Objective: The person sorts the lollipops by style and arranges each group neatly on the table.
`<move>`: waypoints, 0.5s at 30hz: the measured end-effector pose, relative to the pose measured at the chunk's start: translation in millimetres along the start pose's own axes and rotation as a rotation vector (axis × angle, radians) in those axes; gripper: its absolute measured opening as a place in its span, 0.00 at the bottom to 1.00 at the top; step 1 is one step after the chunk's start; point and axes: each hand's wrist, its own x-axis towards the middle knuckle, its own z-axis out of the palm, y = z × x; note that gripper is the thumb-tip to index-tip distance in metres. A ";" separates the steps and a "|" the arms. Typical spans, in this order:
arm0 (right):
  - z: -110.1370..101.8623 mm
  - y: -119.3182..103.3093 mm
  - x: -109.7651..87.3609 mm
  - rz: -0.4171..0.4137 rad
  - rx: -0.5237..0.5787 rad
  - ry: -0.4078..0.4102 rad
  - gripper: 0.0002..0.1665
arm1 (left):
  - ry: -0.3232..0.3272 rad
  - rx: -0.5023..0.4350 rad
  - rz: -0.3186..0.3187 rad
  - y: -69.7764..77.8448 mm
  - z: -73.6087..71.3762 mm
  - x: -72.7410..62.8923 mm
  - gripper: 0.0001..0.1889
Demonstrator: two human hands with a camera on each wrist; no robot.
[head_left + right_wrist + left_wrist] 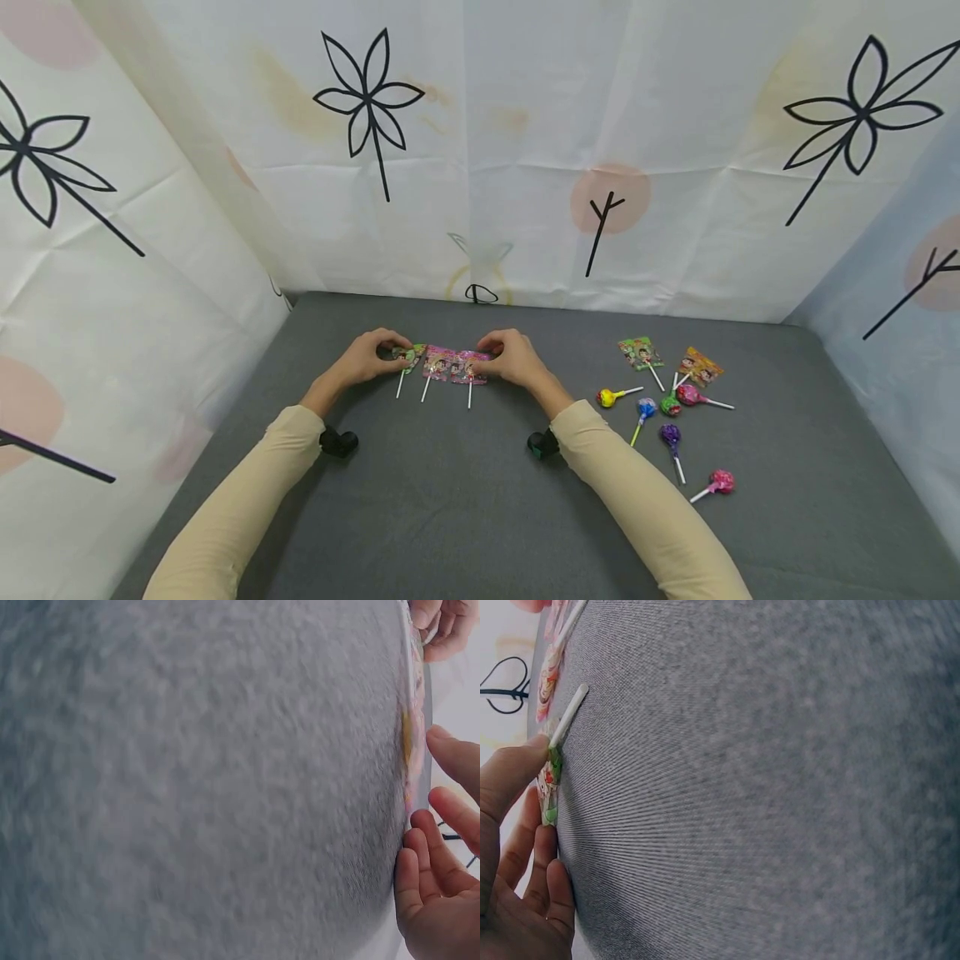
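Note:
Three flat lollipops in printed wrappers lie in a row, white sticks towards me. My left hand [367, 357] pinches the green-wrapped lollipop [553, 769] at the row's left end, thumb on one side and fingertips on the other in the left wrist view. A pink-wrapped lollipop [438, 364] lies in the middle. Another pink-wrapped lollipop [468, 368] is at the right end, partly covered by my right hand [513, 360]. In the right wrist view the right thumb [450, 754] and fingers are spread apart beside the wrapper, fingertips down at the grey cloth.
To the right lie a green flat lollipop [641, 354], an orange one [701, 367] and several round lollipops, among them a yellow [606, 398], a blue [647, 407] and a purple one [671, 435]. A patterned white curtain [517, 125] borders the grey table [435, 500].

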 end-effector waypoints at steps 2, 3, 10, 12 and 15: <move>-4.0 1.8 -1.2 -0.011 0.014 0.001 0.22 | 0.001 0.002 0.006 -0.4 0.3 0.6 0.15; -6.3 3.2 -1.8 -0.017 0.027 0.002 0.23 | 0.001 0.004 0.008 -0.5 0.4 0.8 0.15; -28.3 15.3 -12.8 -0.130 0.211 -0.003 0.21 | 0.001 -0.007 0.027 -2.2 1.4 1.2 0.15; -36.2 16.6 -19.0 -0.149 0.250 -0.012 0.21 | -0.001 -0.009 0.024 -3.2 1.5 0.8 0.15; -48.4 14.8 -30.8 -0.134 0.295 -0.025 0.21 | 0.002 -0.013 0.018 -4.0 1.0 -0.4 0.15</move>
